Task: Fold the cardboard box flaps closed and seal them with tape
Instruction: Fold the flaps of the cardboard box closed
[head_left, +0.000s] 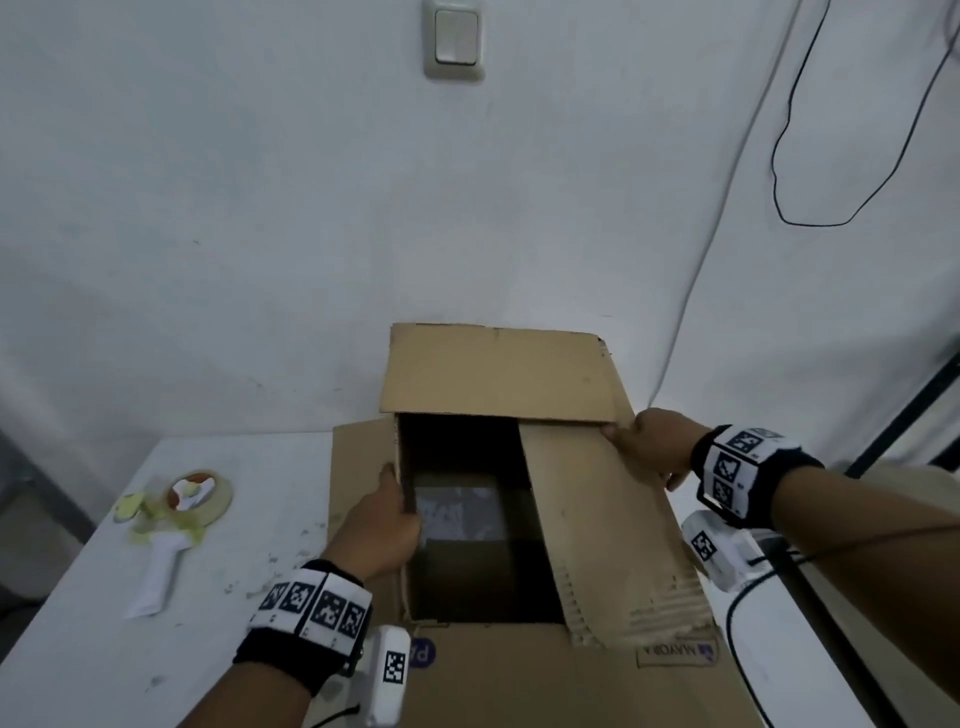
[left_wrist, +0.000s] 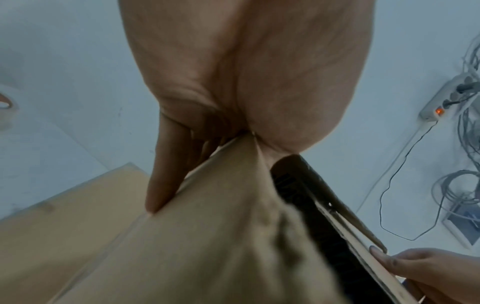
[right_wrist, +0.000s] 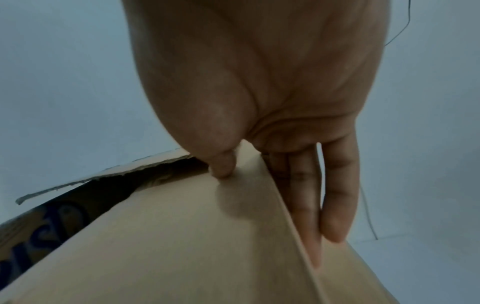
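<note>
The near wall of the cardboard box (head_left: 519, 670) fills the foreground on the white table (head_left: 93, 597), its top not yet closed. The left hand (head_left: 382, 525) clasps the left flap (head_left: 363, 452) at its edge, grip narrow on the board, probably to swing it inward. The right hand (head_left: 649, 447) pinches the right flap (head_left: 597, 519), which already slopes over the opening, holding it where it meets the raised far flap (head_left: 493, 369). The tape roll (head_left: 200, 493) lies well apart on the table to the left, untouched, so sealing likely waits. The right wrist view alone shows thumb above and fingers (right_wrist: 335, 205) below that flap; the left wrist view shows a power strip (left_wrist: 446, 98) on the floor
</note>
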